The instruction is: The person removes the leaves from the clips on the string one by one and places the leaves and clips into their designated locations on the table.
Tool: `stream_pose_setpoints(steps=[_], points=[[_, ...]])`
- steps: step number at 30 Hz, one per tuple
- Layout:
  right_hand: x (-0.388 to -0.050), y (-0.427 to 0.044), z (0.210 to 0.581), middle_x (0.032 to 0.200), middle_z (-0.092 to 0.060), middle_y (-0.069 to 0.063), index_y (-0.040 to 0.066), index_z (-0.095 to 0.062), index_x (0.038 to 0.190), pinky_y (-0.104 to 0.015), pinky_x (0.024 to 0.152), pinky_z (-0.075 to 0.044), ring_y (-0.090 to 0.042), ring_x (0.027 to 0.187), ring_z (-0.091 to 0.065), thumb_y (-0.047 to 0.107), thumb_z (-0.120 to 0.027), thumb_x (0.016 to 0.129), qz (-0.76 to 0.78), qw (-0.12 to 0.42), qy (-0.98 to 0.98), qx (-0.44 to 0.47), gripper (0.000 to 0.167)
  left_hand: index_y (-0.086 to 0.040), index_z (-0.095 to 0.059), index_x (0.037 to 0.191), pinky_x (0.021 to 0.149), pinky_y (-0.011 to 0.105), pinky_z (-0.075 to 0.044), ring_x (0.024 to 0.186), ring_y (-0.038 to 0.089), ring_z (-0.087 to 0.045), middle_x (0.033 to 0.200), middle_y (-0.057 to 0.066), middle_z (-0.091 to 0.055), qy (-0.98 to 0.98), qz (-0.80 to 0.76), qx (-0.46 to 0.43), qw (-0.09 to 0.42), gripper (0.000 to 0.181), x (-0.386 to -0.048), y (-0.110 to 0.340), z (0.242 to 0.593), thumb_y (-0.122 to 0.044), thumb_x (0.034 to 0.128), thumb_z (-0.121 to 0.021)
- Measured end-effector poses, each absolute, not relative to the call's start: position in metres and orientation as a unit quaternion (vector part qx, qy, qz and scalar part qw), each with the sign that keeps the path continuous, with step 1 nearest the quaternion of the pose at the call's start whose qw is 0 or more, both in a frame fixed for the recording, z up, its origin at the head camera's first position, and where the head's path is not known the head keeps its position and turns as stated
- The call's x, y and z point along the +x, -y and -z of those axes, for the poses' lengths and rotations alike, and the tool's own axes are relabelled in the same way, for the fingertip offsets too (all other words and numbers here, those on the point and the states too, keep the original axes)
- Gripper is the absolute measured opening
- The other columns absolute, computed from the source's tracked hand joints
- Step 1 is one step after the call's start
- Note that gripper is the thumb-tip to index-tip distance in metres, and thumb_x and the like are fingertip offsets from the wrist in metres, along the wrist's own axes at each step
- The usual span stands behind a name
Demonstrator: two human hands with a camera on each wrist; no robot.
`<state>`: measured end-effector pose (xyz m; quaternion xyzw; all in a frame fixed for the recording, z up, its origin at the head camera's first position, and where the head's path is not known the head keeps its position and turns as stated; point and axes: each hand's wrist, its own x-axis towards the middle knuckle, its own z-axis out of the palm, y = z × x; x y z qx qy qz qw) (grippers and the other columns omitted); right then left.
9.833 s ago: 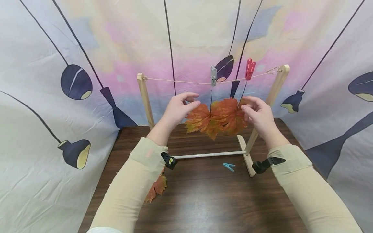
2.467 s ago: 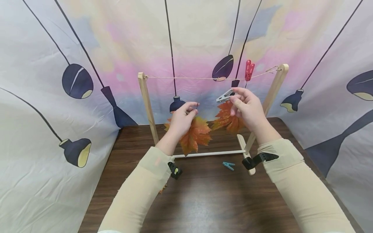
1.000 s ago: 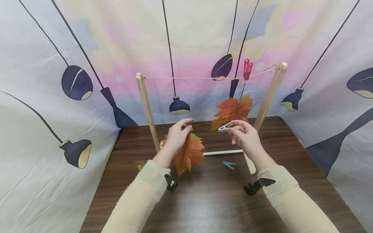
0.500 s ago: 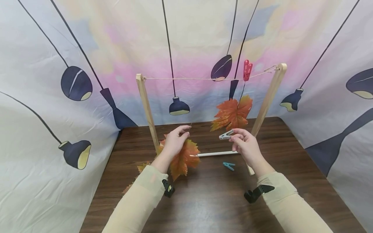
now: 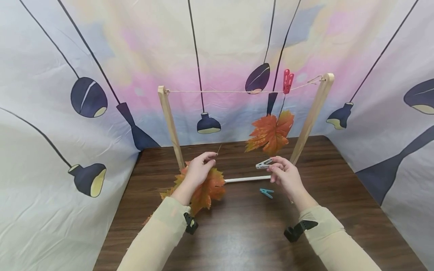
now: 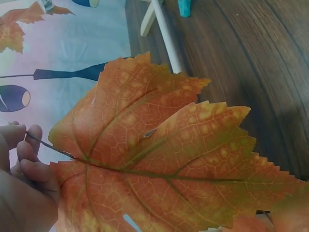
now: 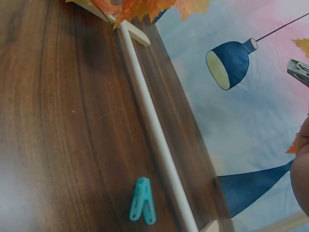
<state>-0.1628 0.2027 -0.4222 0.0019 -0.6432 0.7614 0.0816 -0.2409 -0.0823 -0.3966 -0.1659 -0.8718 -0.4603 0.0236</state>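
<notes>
Lower and farther left than half a second ago, the leaf (image 5: 211, 188) is low over the surface (image 5: 237, 233), your left fingers (image 6: 38, 176) pinching its stem (image 6: 50, 145), your right fingers (image 5: 279, 161) the grey clip (image 5: 263, 164); best ease it down unfolded.

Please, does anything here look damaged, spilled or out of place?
Nothing stands out as spilled or clearly damaged. Only the blue clothespin looks mildly out of place: it lies loose on the table, while the red clothespin is clipped to the string.

Free room between the hands (image 5: 199, 170) (image 5: 287, 175); white rod (image 5: 247, 179), blue clothespin (image 5: 266, 192) below
</notes>
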Motion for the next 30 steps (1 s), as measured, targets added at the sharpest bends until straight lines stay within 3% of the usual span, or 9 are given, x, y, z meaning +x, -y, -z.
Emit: stream_pose_setpoints(steps=[7, 12, 17, 26, 30], points=[[-0.162, -0.206, 0.437, 0.075, -0.063, 0.004, -0.004, -0.045, 0.119, -0.017, 0.045, -0.04, -0.008, 0.048, -0.052, -0.005, -0.048, 0.092, -0.769, 0.086, 0.633, -0.024, 0.027, -0.014, -0.064, 0.118, 0.08, 0.041, -0.047, 0.091, 0.022, -0.061, 0.096, 0.004, -0.066, 0.881, 0.44, -0.173, 0.007, 0.026, -0.239, 0.093, 0.401, -0.014, 0.0932, -0.057], [-0.161, -0.213, 0.444, 0.075, -0.064, 0.003, -0.002, -0.046, 0.119, -0.016, 0.043, -0.037, -0.008, 0.048, -0.053, -0.003, -0.05, 0.093, -0.774, 0.098, 0.625, -0.026, 0.026, -0.016, -0.064, 0.119, 0.079, 0.042, -0.047, 0.094, 0.022, -0.06, 0.1, 0.005, -0.065, 0.887, 0.428, -0.172, -0.006, 0.027, -0.238, 0.1, 0.404, -0.014, 0.0935, -0.057], [-0.161, -0.218, 0.446, 0.075, -0.064, 0.003, 0.007, -0.053, 0.113, -0.014, 0.041, -0.034, -0.007, 0.049, -0.053, 0.0, -0.053, 0.092, -0.774, 0.111, 0.622, -0.028, 0.022, -0.014, -0.063, 0.121, 0.079, 0.042, -0.047, 0.096, 0.023, -0.06, 0.103, 0.007, -0.064, 0.887, 0.429, -0.171, -0.023, 0.027, -0.237, 0.108, 0.407, -0.014, 0.0945, -0.056], [-0.158, -0.223, 0.452, 0.075, -0.064, 0.004, -0.004, -0.043, 0.121, -0.015, 0.043, -0.039, -0.006, 0.048, -0.053, -0.001, -0.05, 0.093, -0.769, 0.094, 0.629, -0.058, 0.028, -0.014, -0.062, 0.122, 0.075, 0.041, -0.047, 0.092, 0.023, -0.058, 0.102, 0.006, -0.061, 0.903, 0.391, -0.175, -0.037, 0.027, -0.239, 0.125, 0.416, -0.015, 0.0953, -0.055], [-0.158, -0.225, 0.458, 0.075, -0.064, 0.004, -0.001, -0.044, 0.118, -0.016, 0.043, -0.04, -0.006, 0.049, -0.053, -0.001, -0.05, 0.093, -0.767, 0.091, 0.631, -0.066, 0.026, -0.014, -0.062, 0.121, 0.074, 0.041, -0.047, 0.094, 0.023, -0.058, 0.104, 0.006, -0.059, 0.91, 0.369, -0.184, -0.038, 0.027, -0.239, 0.13, 0.419, -0.015, 0.0952, -0.055]])
